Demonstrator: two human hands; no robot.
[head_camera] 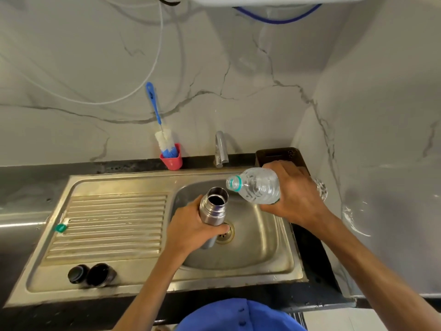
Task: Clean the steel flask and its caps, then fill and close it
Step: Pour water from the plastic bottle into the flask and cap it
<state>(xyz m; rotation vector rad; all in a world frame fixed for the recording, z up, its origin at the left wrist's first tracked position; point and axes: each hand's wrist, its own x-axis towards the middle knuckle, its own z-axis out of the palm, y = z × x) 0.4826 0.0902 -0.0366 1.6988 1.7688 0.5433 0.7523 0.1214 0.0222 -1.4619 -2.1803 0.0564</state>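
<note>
My left hand [191,229] grips the open steel flask [213,206] around its body, holding it upright over the sink basin [262,247]. My right hand [294,195] grips a clear plastic water bottle [256,186], tipped sideways with its uncapped, teal-ringed mouth just above and to the right of the flask's opening. No water stream is visible between them. Two dark flask caps [91,275] sit side by side on the near left of the steel drainboard [107,220].
A small teal bottle cap [60,227] lies on the drainboard's left edge. A blue bottle brush [158,126] stands in a red cup [171,160] at the back wall. A chrome tap [220,149] rises behind the basin, with a dark rack [279,155] to its right.
</note>
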